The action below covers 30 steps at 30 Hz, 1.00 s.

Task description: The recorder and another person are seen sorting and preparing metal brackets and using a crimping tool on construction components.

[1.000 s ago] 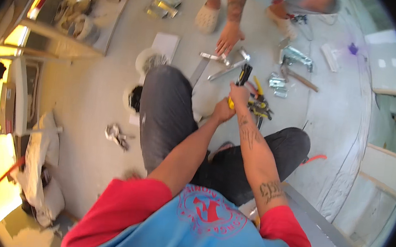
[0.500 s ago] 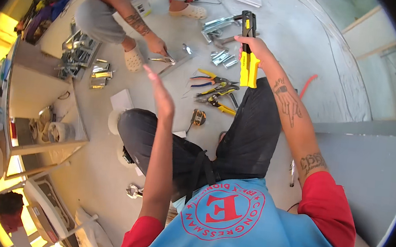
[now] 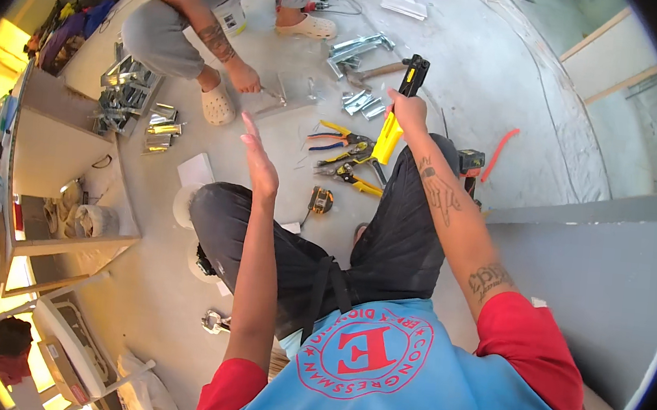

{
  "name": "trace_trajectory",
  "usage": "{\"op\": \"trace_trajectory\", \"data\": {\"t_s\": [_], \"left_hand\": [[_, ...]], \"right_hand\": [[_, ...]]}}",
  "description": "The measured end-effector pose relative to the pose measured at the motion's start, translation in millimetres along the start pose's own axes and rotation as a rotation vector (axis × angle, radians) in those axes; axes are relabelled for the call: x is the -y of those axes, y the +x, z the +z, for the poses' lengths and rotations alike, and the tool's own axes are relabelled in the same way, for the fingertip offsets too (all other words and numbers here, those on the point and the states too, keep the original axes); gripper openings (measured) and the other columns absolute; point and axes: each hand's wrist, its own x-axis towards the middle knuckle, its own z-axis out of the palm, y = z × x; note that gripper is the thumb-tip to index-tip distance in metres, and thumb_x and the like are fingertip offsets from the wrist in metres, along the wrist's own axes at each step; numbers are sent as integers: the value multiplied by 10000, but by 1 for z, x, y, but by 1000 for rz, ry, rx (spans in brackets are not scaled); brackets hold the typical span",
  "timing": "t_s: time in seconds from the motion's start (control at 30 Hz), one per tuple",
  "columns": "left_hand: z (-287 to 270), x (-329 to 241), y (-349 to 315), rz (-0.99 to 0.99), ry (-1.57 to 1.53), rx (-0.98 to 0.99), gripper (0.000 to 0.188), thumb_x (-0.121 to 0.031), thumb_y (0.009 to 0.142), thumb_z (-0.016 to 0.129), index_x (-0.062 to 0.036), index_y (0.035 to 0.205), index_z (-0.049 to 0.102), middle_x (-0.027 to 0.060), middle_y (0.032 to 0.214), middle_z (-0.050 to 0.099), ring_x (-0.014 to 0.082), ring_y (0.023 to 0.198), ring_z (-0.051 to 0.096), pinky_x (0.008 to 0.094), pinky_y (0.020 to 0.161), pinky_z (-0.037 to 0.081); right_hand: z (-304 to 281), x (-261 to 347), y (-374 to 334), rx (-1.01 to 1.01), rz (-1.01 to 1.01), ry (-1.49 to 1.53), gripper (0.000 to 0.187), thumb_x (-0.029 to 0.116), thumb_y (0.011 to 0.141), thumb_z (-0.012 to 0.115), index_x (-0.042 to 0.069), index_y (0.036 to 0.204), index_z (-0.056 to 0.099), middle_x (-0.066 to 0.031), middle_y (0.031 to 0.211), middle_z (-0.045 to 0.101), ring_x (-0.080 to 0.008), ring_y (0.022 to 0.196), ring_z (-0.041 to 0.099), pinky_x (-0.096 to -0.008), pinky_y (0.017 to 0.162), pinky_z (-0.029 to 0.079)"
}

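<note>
My right hand (image 3: 408,114) is wrapped round a yellow-and-black hand riveter (image 3: 389,136), its black end tilted up and to the right above my right knee. My left hand (image 3: 260,163) is raised above my left knee, fingers stretched out and holding nothing. On the floor between my knees lie yellow-handled snips (image 3: 356,179), with pliers (image 3: 333,136) just beyond them. Nearer to me sits a yellow-and-black tape measure (image 3: 321,199). A hammer (image 3: 374,71) rests past the riveter, close to small shiny metal brackets (image 3: 363,103).
Across from me a person crouches, one hand (image 3: 244,76) low by a metal piece on the floor. Metal channel pieces (image 3: 126,91) are piled at the left, near a wooden shelf unit (image 3: 72,160). A grey wall (image 3: 584,261) stands at my right, beside a red strip (image 3: 499,154).
My right hand has lowered the riveter, which now leans to the right instead of standing nearly upright. My left hand has shifted slightly left. The other person's hand has moved a little left and up.
</note>
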Motion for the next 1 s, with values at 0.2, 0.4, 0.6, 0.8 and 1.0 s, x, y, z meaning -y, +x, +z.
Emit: {"op": "trace_trajectory", "data": {"t_s": [0.2,0.4,0.6,0.8,1.0], "left_hand": [[13,-14,-5,-158,122,-56,708,-497,997,192,64,1427,208,212,1502,208,261,1413,177,351,1146,115],[60,35,-44,-709,112,240,704,-611,941,312,8,1186,540,155,1007,618,223,879,580,366,813,445],[72,59,-73,-1070,25,111,738,-672,890,334,5,924,626,59,595,489,163,477,487,319,418,391],[66,54,-71,-666,552,200,555,-562,809,592,-12,831,662,184,678,633,308,659,650,417,630,491],[62,65,-75,-587,730,275,533,-465,795,646,-4,1061,615,212,865,665,358,828,659,460,714,505]], "right_hand": [[-5,6,-23,70,81,141,281,224,810,674,16,670,548,-88,564,563,-207,459,566,-339,467,463],[25,-24,-92,291,235,341,253,237,804,702,29,737,575,-82,607,581,-199,487,563,-309,494,467],[31,-54,-75,637,571,99,145,126,808,639,60,919,574,-68,895,620,-190,823,601,-356,696,531],[26,-54,-65,675,671,181,109,134,838,634,76,848,542,-33,707,564,-131,571,534,-320,608,505],[29,-50,-73,648,706,203,121,137,847,636,83,830,530,-29,691,561,-117,493,476,-322,548,475]]}}
